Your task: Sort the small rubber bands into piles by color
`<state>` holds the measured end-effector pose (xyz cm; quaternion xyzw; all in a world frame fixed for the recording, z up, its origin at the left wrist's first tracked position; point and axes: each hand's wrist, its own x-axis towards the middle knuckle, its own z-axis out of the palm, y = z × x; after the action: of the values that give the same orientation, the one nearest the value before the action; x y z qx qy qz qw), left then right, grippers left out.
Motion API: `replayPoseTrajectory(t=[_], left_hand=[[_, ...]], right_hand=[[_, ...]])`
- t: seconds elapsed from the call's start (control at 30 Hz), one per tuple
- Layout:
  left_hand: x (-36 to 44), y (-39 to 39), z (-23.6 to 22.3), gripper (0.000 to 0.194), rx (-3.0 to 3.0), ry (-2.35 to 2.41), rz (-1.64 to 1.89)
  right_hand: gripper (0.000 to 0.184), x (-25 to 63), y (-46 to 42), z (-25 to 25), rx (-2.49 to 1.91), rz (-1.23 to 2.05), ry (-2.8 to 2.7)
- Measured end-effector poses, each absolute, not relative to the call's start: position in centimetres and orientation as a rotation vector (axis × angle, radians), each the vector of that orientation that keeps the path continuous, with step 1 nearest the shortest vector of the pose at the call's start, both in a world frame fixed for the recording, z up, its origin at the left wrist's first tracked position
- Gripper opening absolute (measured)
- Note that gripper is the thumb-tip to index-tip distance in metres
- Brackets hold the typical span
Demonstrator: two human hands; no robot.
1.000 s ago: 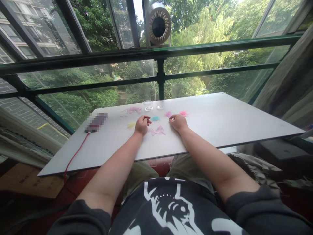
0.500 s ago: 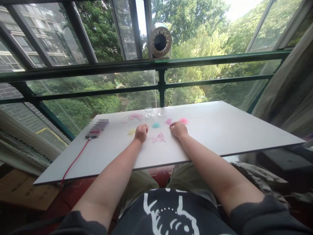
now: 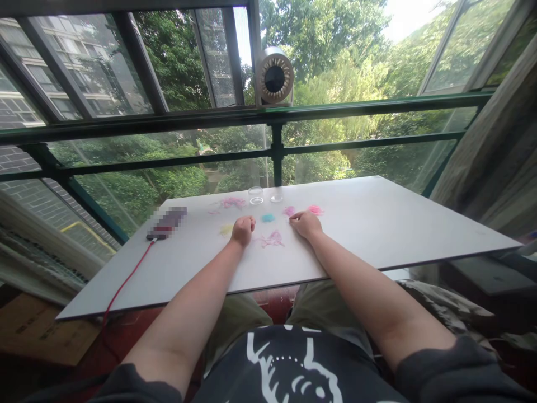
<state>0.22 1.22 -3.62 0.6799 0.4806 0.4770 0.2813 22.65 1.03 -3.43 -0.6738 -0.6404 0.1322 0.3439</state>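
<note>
My left hand is curled closed on the table, between a pale yellow pile and a loose pink-purple pile. What it holds, if anything, is hidden. With thumb and fingertips pinched together, my right hand rests beside a small purple pile; anything in the pinch is too small to make out. Just behind that hand lies a bright pink pile. A teal pile sits between the hands, farther back. The piles look like small thin strands or bits, too blurred to name.
At the back of the white table stand a clear cup-like container and a shallow clear dish. Another pink pile lies left of them. A pixelated device with a red cable is at left. A round fan-like device stands above the railing.
My right fingertips have shifted slightly left and toward me. My left hand stays closed in nearly the same place. The whole view has tilted a little.
</note>
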Motion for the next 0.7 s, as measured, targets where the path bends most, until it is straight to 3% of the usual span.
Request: replayPoseTrajectory(t=[0.37,0.7], left_hand=[[1.7,-0.8,-2.9,0.020,2.253,1.271,0.917],[1.5,-0.4,-3.2,0.021,2.337,1.326,0.830]], right_hand=[[0.019,23.5,-1.2,-3.6,-1.369,0.613,-1.924],[0.016,22.6,-1.7,-3.3,-1.465,0.482,-2.010]])
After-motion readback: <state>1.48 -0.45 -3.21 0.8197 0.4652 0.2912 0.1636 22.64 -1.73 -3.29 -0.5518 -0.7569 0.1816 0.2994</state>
